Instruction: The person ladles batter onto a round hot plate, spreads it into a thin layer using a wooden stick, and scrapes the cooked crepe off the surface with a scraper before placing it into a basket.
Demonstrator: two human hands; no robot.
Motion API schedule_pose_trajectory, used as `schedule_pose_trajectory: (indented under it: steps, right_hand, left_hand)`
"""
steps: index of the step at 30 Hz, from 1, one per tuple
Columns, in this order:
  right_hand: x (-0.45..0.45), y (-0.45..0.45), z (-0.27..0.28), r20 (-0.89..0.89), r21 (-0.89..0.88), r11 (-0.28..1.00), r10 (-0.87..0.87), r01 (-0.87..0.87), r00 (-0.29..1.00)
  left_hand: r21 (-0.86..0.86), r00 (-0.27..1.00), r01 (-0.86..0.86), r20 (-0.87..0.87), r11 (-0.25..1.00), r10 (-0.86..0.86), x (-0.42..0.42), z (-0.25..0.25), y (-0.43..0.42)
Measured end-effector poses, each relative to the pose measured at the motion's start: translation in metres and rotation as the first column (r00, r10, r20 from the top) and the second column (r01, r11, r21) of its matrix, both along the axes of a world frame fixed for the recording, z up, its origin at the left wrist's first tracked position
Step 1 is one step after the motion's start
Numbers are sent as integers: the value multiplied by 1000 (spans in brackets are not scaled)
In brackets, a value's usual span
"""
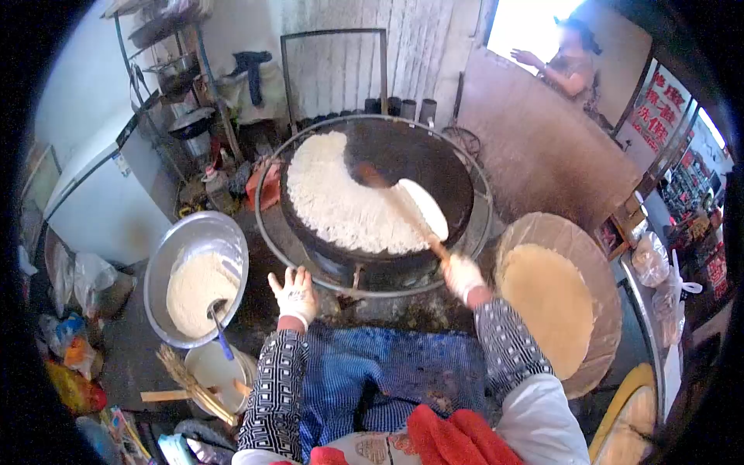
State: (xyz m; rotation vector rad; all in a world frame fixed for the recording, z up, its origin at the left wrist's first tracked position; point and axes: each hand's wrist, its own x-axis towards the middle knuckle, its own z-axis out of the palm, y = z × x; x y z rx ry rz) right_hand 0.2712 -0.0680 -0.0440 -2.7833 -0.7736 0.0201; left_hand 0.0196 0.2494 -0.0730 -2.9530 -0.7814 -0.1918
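Note:
My right hand (463, 277), in a white glove, is wrapped round the handle of a wooden spreader (411, 213), whose far end is blurred over the round black griddle (434, 147). White batter (341, 205) covers the griddle's left and front part in a curved band. A smooth white oval piece (425, 209) lies at the batter's right end, beside the spreader. My left hand (296, 294), also gloved, has its fingers spread near the griddle's front left edge, holding nothing. To its left is a metal bowl (159, 283) of pale batter with a blue-handled ladle (220, 329).
A round tray (608, 325) holding a thin pale pancake (546, 306) stands at the right. A white bucket (221, 364) with a straw brush is at the lower left. Another person (573, 66) stands behind the board (535, 132) at the upper right.

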Motion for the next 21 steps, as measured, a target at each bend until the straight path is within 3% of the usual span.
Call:
schedule_pose_trajectory:
  steps: [2, 3, 5, 6, 9, 11, 12, 14, 15, 17, 18, 20, 21]
  right_hand:
    - [2, -13, -43, -53, -38, 995, 88, -90, 995]
    - [10, -28, -69, -95, 11, 1000, 30, -29, 995]
    - [23, -45, -34, 47, -80, 986, -146, 149, 988]
    - [31, -50, -34, 190, -77, 991, -95, 111, 977]
    - [10, -41, -4, 209, -18, 1000, -17, 22, 978]
    - [4, -41, -5, 182, -148, 987, 91, -64, 979]
    - [17, -44, -17, 176, -136, 991, 14, 10, 984]
    - [37, -52, -25, 179, -105, 988, -92, 112, 980]
    - [45, -50, -34, 251, -103, 992, -41, 68, 967]
    - [37, -40, -26, 269, -41, 999, -22, 34, 963]
    - [15, -38, -9, 109, 96, 995, 12, -23, 994]
    - [-4, -34, -17, 193, -98, 985, 160, -143, 968]
    - [3, -43, -43, 141, -122, 983, 158, -141, 977]
  left_hand:
    - [-9, 999, -24, 45, 1000, 24, 0, -7, 5]
    - [-1, 999, -52, 5, 999, 52, 0, -5, 4]
    - [0, 997, -72, -25, 997, 72, -1, -4, 10]
    - [6, 996, -84, -39, 996, 84, -1, -4, 12]
    - [-36, 987, -149, -62, 988, 147, 0, 49, -19]
    - [-112, 999, -38, 16, 993, 40, 8, 75, -64]
    - [-157, 998, 49, 39, 986, -43, 12, 76, -90]
    - [-184, 984, 176, 13, 967, -176, 20, 69, -137]
    - [-180, 973, 216, -38, 960, -226, 20, 57, -153]
    - [-66, 981, 195, 10, 979, -195, 17, 23, -169]
    - [76, 983, 185, -16, 980, -185, 22, -4, -163]
    - [117, 983, 176, 28, 977, -180, 20, -5, -152]
    - [112, 981, 179, 50, 977, -186, 17, -4, -150]
